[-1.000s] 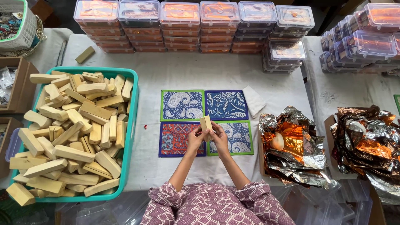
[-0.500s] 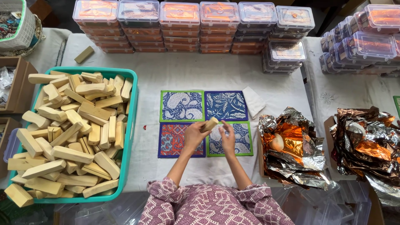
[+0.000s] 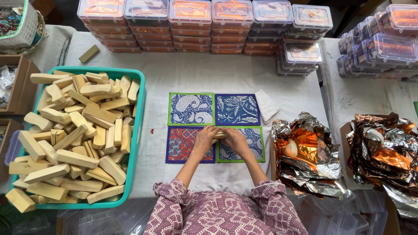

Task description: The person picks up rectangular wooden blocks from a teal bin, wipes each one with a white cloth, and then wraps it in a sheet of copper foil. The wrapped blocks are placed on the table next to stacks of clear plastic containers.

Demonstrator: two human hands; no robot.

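Both hands, the left hand [image 3: 204,138] and right hand [image 3: 236,140], close around a small wooden block [image 3: 220,133] over four patterned fabric squares [image 3: 191,109], where a careless sideways push might shift the squares out of their neat grid.

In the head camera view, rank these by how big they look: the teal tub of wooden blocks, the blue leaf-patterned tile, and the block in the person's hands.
1. Teal tub, largest by far.
2. Blue leaf-patterned tile.
3. Wooden block, smallest, partly hidden between the left hand and right hand.
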